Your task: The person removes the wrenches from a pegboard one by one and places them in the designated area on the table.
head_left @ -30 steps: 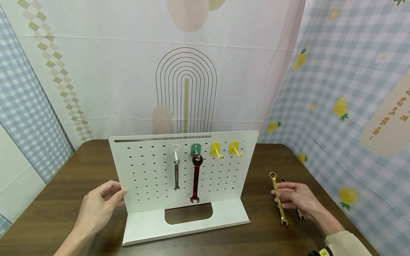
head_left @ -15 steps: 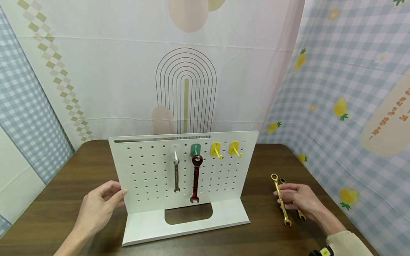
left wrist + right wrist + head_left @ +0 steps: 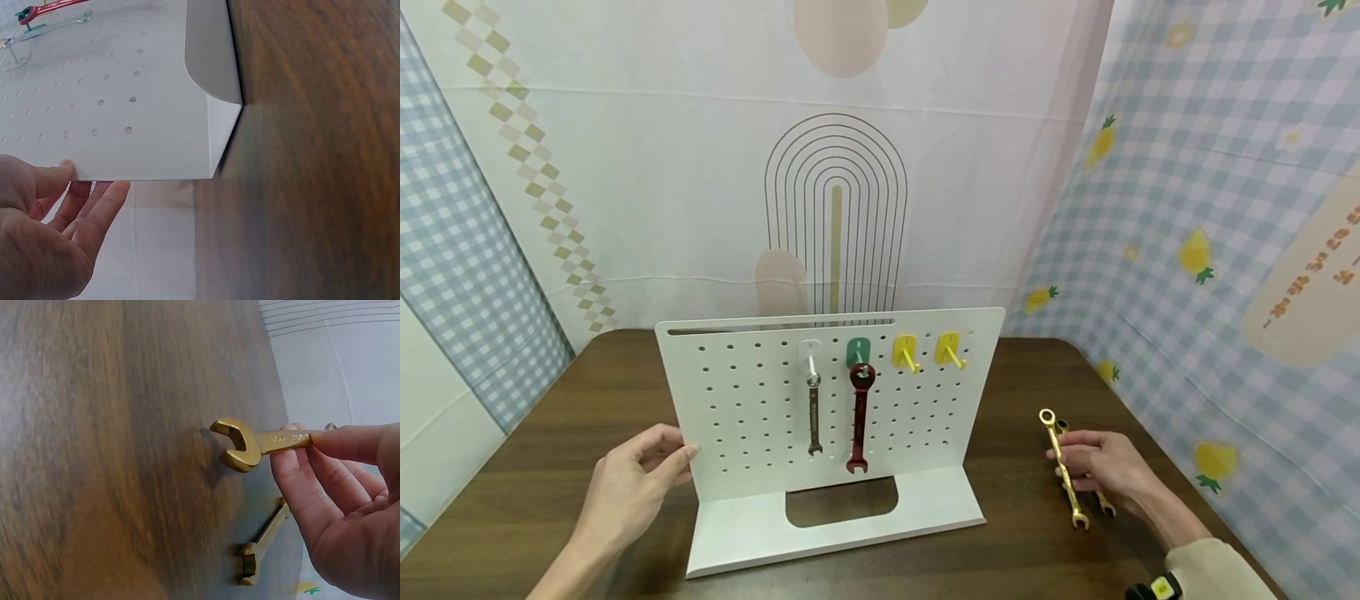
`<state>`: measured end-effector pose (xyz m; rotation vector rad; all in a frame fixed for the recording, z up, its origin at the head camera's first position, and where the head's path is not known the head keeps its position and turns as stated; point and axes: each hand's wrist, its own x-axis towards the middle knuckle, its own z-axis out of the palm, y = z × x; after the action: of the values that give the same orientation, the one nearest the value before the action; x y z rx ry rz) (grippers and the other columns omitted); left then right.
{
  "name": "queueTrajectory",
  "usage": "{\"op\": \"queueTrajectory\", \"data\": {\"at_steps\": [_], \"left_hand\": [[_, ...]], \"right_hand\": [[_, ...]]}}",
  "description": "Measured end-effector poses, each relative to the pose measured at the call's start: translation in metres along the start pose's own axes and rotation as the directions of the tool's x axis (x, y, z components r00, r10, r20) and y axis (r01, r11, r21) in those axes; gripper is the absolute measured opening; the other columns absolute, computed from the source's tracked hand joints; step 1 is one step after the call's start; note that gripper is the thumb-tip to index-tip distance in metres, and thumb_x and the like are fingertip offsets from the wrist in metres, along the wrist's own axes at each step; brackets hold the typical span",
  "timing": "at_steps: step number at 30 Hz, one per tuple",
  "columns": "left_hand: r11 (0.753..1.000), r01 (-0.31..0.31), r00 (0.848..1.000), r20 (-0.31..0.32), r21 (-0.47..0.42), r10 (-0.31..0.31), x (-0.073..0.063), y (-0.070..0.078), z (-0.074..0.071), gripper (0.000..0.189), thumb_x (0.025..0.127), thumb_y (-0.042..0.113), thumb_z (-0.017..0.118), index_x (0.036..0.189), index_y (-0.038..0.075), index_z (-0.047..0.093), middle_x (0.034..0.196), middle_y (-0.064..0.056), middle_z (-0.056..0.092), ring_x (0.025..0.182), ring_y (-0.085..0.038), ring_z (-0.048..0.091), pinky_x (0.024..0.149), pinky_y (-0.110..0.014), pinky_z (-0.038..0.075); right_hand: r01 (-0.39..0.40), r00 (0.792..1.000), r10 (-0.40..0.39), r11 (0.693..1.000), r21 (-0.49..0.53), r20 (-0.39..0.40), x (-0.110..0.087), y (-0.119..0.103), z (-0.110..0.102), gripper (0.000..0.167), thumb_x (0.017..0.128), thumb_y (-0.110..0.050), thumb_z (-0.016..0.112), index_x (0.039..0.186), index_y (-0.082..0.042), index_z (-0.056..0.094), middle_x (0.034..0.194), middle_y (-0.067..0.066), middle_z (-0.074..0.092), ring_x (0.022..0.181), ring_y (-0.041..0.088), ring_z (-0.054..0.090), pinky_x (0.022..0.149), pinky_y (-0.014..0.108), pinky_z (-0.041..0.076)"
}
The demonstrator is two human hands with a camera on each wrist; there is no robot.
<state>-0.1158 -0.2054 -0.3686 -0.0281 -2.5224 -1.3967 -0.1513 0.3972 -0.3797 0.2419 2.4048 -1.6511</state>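
The desk [image 3: 1015,558] carries a white pegboard [image 3: 745,450], whose left edge the left hand [image 3: 632,483] pinches, thumb in front and other fingers behind; a light, even hold there should keep the pegboard from sliding or tipping. Off to the pegboard's right, the right hand [image 3: 1108,467] grips a gold wrench [image 3: 1070,492] by its shaft between thumb and fingers, seemingly just off the desk. Handling it well probably means a firm pinch on the shaft that leaves both ends bare, and keeping clear of the second gold wrench [image 3: 1107,504], lying beside that hand. The held wrench's long axis runs mostly away from the person, slanting left: its ring end points to the far side, its open end nearer and slightly right.
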Motion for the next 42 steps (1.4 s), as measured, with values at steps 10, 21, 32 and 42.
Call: {"op": "queueTrajectory", "data": {"at_steps": [10, 21, 32, 42], "left_hand": [[1.000, 0.001, 1.000, 0.001, 0.000, -0.001, 0.0008, 0.0014, 0.0002, 0.012, 0.100, 0.014, 0.075, 0.102, 0.003, 0.071, 0.099, -0.011, 0.075, 0.077, 0.004, 0.074, 0.068, -0.017, 0.067], [1.000, 0.001, 1.000, -0.006, 0.006, -0.001, 0.0003, -0.0001, 0.0006, 0.012, 0.100, 0.015, 0.076, 0.103, 0.004, 0.072, 0.097, -0.009, 0.076, 0.075, 0.003, 0.074, 0.067, -0.019, 0.067], [1.000, 0.000, 1.000, -0.009, -0.008, -0.001, 0.0003, -0.0011, 0.0012, 0.012, 0.100, 0.014, 0.075, 0.102, 0.003, 0.071, 0.097, -0.009, 0.075, 0.076, 0.004, 0.073, 0.068, -0.018, 0.067], [1.000, 0.008, 1.000, -0.004, -0.001, -0.008, 0.0003, -0.0003, 0.0005, 0.013, 0.100, 0.016, 0.076, 0.103, 0.004, 0.072, 0.097, -0.009, 0.075, 0.076, 0.003, 0.074, 0.068, -0.018, 0.067]], "right_hand": [[-0.013, 0.999, 0.012, 0.999, -0.036, -0.032, 0.0012, 0.0036, -0.0015, 0.047, 0.102, -0.006, 0.065, 0.140, 0.017, 0.051, 0.110, 0.009, 0.081, 0.087, 0.018, 0.077, 0.071, 0.034, 0.070], [-0.020, 0.999, 0.017, 0.997, -0.071, -0.042, 0.0033, 0.0052, -0.0044, 0.045, 0.099, -0.005, 0.066, 0.138, 0.017, 0.054, 0.108, 0.010, 0.081, 0.087, 0.019, 0.077, 0.071, 0.035, 0.070], [-0.009, 0.999, 0.005, 0.995, -0.100, -0.043, 0.0074, 0.0088, -0.0073, 0.045, 0.101, -0.004, 0.064, 0.137, 0.019, 0.053, 0.109, 0.014, 0.080, 0.087, 0.018, 0.076, 0.072, 0.035, 0.070], [-0.026, 0.999, 0.020, 0.992, -0.120, -0.050, 0.0098, 0.0093, -0.0090, 0.045, 0.099, -0.004, 0.065, 0.137, 0.019, 0.054, 0.109, 0.013, 0.080, 0.087, 0.017, 0.075, 0.072, 0.036, 0.070]]}}
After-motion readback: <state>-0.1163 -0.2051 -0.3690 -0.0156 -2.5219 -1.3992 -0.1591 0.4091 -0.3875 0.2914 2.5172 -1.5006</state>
